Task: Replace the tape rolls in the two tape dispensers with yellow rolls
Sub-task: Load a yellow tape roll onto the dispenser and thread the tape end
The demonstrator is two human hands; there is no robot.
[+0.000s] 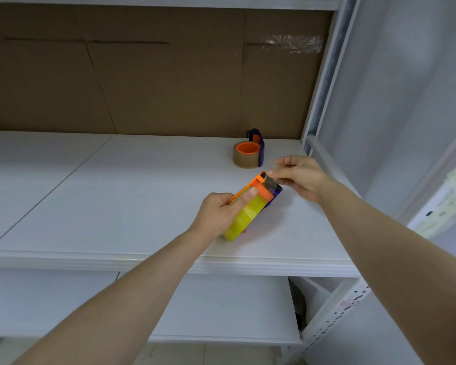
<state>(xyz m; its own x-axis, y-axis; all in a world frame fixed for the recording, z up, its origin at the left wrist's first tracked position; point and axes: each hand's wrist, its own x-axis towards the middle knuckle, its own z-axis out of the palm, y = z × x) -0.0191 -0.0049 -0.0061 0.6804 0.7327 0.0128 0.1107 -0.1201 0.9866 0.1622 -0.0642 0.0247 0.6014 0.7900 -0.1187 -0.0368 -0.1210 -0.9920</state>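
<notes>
- Left hand (219,212) grips the orange dispenser (263,189), yellow roll (244,219) fitted, over the shelf (116,193).
- Right hand (300,177) pinches the tape end at its cutter.
- Brown roll (245,160) in the second dispenser (258,146) behind likely needs swapping next.

It looks like a storeroom: white metal shelving with a perforated upright post (334,320), flat white shelf boards (132,206), and brown cardboard sheets (169,88) covering the back.
</notes>
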